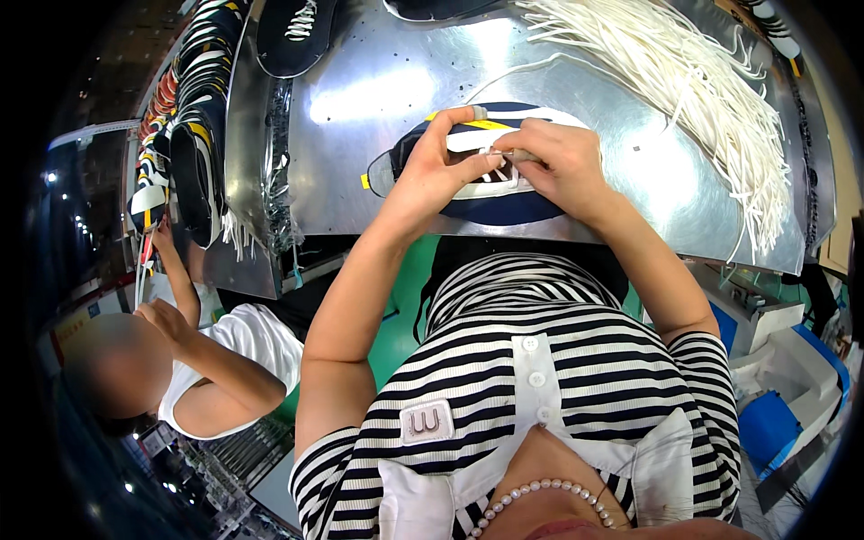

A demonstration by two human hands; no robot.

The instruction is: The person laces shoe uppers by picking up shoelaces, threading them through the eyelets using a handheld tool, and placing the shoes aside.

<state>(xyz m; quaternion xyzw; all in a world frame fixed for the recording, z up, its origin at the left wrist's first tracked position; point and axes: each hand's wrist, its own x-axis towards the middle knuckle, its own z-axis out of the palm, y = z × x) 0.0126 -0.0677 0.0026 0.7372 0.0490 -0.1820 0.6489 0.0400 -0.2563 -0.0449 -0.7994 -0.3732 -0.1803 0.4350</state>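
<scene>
A shoe upper [504,210] in navy, white and yellow lies on its length along the near edge of the metal table. My left hand [436,175] grips it, index finger bent over the far side with a pale wrap at its tip, thumb pressed by the eyelets. Above the shoe's opening my right hand [562,166] is closed in a pinch on a slim, pale tool [520,155], partly hidden by the fingers. Between both hands a short piece of white lace [492,153] shows at the eyelets. Another white lace [531,65] runs from behind the shoe toward the far right.
A big heap of white laces [684,90] covers the right of the metal table [360,171]. A dark laced shoe [297,36] lies far left. Beyond the left edge stands a row of shoes [193,135], where a co-worker [225,369] handles laces.
</scene>
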